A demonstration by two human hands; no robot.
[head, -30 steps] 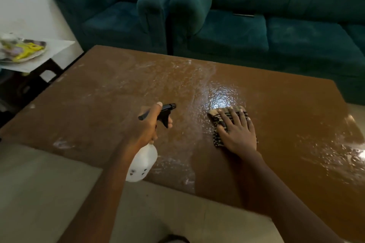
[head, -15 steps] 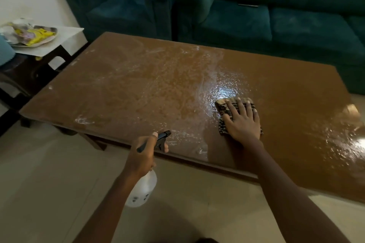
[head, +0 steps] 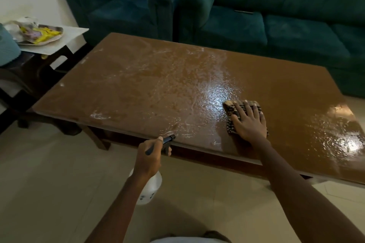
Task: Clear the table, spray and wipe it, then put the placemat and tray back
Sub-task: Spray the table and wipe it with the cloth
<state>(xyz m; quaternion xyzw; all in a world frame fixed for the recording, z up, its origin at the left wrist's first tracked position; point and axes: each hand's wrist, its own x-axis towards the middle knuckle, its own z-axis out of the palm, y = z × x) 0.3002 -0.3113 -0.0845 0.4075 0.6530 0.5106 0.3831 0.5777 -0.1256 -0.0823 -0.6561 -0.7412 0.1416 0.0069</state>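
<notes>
The brown table [head: 150, 85] is wet and streaked with white spray foam across its middle and left. My right hand [head: 249, 122] lies flat, fingers spread, pressing a dark checked cloth [head: 232, 108] onto the table near its front edge. My left hand [head: 151, 156] grips a white spray bottle [head: 151, 187] by its black trigger head, held just off the table's front edge, nozzle pointing at the table. A tray [head: 39, 34] with yellow packets sits on a white placemat [head: 65, 42] on the side table at left.
A dark teal armchair [head: 126, 6] and a matching sofa [head: 276, 25] stand right behind the table. A dark side table [head: 29, 65] is at the left. Pale tiled floor [head: 49, 183] lies in front of the table.
My left hand has pulled the spray bottle back from over the table to just off its front edge. My right hand stays on the cloth at about the same spot.
</notes>
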